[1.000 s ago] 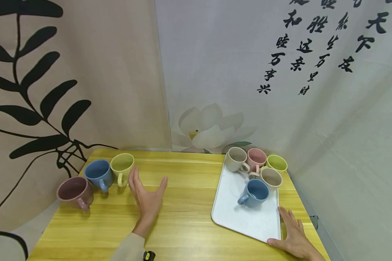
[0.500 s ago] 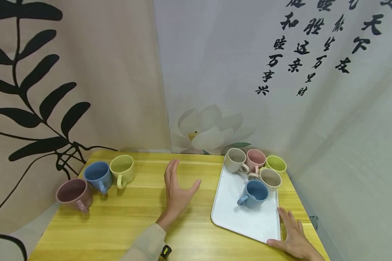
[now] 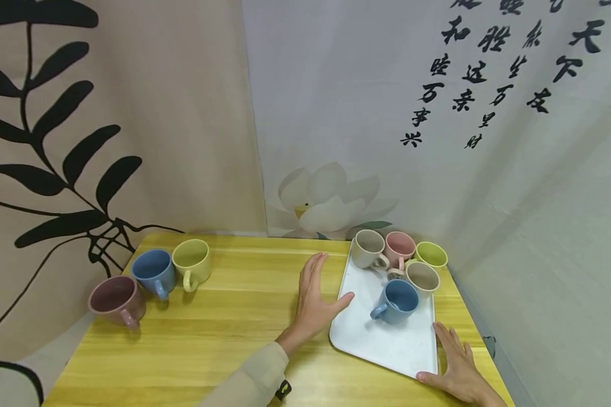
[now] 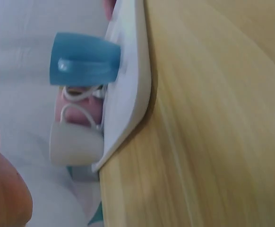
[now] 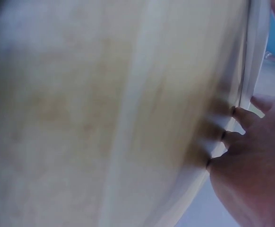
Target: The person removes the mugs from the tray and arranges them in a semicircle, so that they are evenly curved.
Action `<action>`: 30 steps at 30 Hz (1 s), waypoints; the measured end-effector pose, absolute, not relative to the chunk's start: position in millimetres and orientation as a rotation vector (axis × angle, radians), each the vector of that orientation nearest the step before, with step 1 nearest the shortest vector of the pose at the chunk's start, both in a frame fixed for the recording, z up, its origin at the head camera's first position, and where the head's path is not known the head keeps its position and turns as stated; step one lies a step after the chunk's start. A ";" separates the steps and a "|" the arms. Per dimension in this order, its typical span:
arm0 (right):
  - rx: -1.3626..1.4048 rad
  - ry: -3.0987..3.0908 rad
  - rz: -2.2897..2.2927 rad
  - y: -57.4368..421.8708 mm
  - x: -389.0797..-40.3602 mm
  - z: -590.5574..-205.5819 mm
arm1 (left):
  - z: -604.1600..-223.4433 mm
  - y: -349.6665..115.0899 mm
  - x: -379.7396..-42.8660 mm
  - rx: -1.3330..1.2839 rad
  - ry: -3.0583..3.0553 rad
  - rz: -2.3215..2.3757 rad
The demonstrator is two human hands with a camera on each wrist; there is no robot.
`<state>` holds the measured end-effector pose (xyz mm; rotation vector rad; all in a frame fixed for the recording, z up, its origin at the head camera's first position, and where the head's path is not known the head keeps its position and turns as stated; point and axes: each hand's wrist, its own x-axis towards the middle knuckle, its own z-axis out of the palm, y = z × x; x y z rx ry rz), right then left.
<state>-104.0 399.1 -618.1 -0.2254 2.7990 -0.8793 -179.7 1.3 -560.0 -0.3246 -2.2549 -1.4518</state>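
Observation:
My left hand (image 3: 313,305) is in the air at the left edge of a white tray (image 3: 371,342), thumb and fingers spread, holding nothing. With fingers spread, my right hand (image 3: 455,367) touches the tray's near right corner. A blue mug (image 3: 398,302) stands upright mid-tray, its handle toward the left; in the left wrist view this blue mug (image 4: 83,59) appears sideways. Behind it on the tray are a grey-white mug (image 3: 369,250), a pink mug (image 3: 400,247) and a beige mug (image 3: 422,278). A lime-green mug (image 3: 431,255) is at the back right corner.
On the left of the wooden table (image 3: 193,350) stand a mauve mug (image 3: 117,302), a blue mug (image 3: 154,272) and a yellow mug (image 3: 191,261) with handles toward the front. A printed cloth backdrop (image 3: 326,113) hangs right behind the table's far edge.
My left hand has moved right across the table, from beside the yellow mug to the tray's left edge, staying spread. My right hand, the tray and the mugs stay put.

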 end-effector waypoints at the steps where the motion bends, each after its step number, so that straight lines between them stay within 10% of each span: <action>1: -0.227 2.802 -0.881 399.0 -104.0 -618.6 | -560.7 4.9 -179.3 -0.333 -2.268 -1.448; 30: -0.176 2.771 -0.868 398.2 -105.7 -616.6 | -576.7 69.6 -170.4 -0.601 -2.664 -1.587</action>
